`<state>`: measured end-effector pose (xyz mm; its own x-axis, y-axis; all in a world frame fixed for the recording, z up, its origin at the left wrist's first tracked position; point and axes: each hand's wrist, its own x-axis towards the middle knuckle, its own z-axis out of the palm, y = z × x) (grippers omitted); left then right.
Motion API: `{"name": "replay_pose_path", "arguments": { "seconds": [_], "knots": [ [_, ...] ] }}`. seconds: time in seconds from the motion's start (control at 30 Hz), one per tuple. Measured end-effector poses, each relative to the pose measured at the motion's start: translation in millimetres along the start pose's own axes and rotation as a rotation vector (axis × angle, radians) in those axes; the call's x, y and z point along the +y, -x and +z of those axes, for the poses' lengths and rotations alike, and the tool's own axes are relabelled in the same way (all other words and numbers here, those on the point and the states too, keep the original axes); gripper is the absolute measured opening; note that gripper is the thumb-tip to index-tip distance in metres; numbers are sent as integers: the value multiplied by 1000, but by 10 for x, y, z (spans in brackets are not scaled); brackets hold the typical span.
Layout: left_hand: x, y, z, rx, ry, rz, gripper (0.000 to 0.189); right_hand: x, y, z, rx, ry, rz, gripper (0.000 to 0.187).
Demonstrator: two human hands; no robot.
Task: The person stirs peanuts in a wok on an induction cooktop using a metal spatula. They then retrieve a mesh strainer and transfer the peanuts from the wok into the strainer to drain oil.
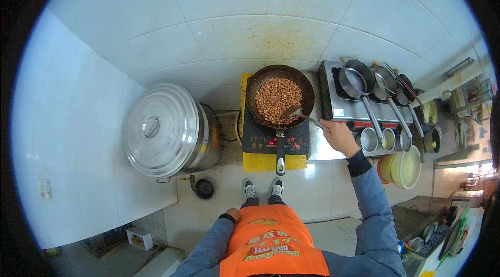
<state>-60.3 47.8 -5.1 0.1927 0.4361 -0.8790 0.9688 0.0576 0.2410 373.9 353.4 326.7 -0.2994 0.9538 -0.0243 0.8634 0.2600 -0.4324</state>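
Note:
My right hand [341, 137] is closed around the handle of a metal spatula [292, 112]. The spatula's blade rests among reddish-brown peanuts [276, 96], at the right side of a dark frying pan [308, 88]. A single layer or more of peanuts covers most of the pan's bottom; the depth is hard to judge. Beneath the pan is a black induction cooker [256, 145] with red lights on its panel. The pan's black handle points towards me, with no hand on it. Low at my side, my left hand [233, 213] is beside the orange apron [273, 214], its fingers mostly hidden.
A large lidded metal pot [164, 132] stands at the left. On the right, long-handled saucepans [356, 78] sit on a steel stove [336, 101], with small metal pots [368, 139] in front. Light plastic basins [406, 169] are below my right forearm. White tiled wall [254, 38] rises behind.

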Motion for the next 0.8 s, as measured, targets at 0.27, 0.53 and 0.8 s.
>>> {"name": "replay_pose_path", "arguments": {
  "seconds": [0.27, 0.53, 0.8],
  "knots": [
    [-22, 22, 51, 11, 44, 45, 35, -143, -540, 418, 8, -60, 38, 39],
    [-103, -11, 171, 73, -18, 79, 35, -15, -370, -419, -18, 296, -120, 24],
    [-146, 29, 282, 91, 67, 8, 36, 170, -1464, -810, 21, 581, -37, 20]
  ]
}}
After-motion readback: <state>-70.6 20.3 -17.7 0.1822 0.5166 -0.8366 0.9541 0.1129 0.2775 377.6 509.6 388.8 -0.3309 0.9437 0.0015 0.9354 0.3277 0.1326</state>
